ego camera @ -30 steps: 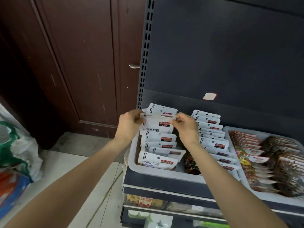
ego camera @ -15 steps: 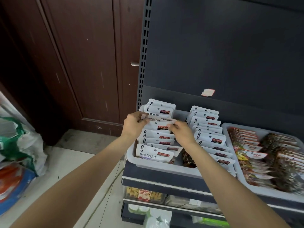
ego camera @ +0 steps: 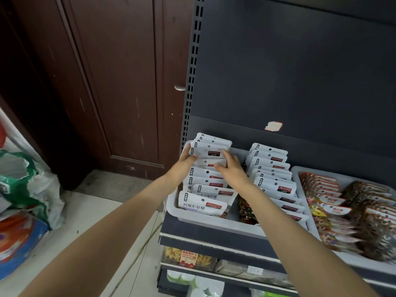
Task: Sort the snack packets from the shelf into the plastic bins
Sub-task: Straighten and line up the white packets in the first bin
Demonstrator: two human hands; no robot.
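A grey plastic bin on the shelf holds two rows of white snack packets standing on edge. Both my hands are at the back of the left row. My left hand touches the left edge of the packets there with straight fingers. My right hand lies with its fingers spread across the fronts of the packets, over one white packet set low in the row. The right row stands untouched. Dark packets lie in the gap between the rows.
A second grey bin to the right holds red and brown packets. The dark shelf back panel rises behind. A lower shelf carries more goods. A brown door and plastic bags on the floor are at the left.
The white packet that both hands held up by its top corners has gone down into the left row. Both hands now rest on the packets farther back.
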